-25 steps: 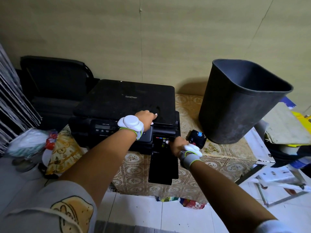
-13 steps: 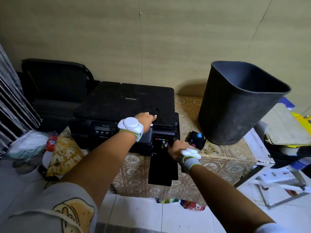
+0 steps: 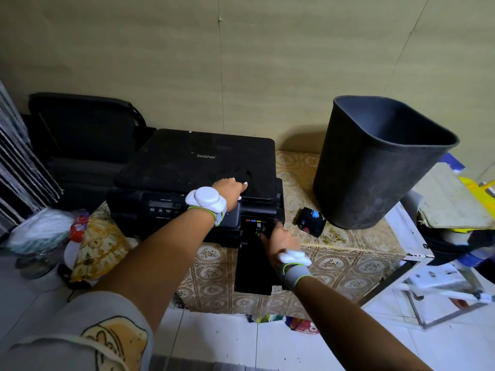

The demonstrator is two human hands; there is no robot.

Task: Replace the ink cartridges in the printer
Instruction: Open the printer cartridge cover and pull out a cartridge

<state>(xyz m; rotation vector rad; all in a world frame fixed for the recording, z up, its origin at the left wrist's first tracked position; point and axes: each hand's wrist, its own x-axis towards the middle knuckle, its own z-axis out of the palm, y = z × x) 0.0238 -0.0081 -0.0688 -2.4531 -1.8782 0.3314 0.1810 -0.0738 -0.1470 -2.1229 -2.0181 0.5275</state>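
A black Brother printer sits on a low table covered with a patterned cloth. Its cartridge door hangs open at the front right and shows a bay with coloured slot labels. My left hand rests flat on the printer's lid near its front edge. My right hand reaches into the bay with its fingertips at a cartridge there; the grip itself is hidden. A black cartridge with a blue label lies on the cloth to the right of the printer.
A tall dark waste bin stands on the table's right side, close to the loose cartridge. A black chair is at the back left. Bags and clutter lie at left, papers and a metal frame at right.
My right hand set the blue-labelled cartridge down on the cloth and moved left to the open cartridge bay. My left hand has stayed on the lid.
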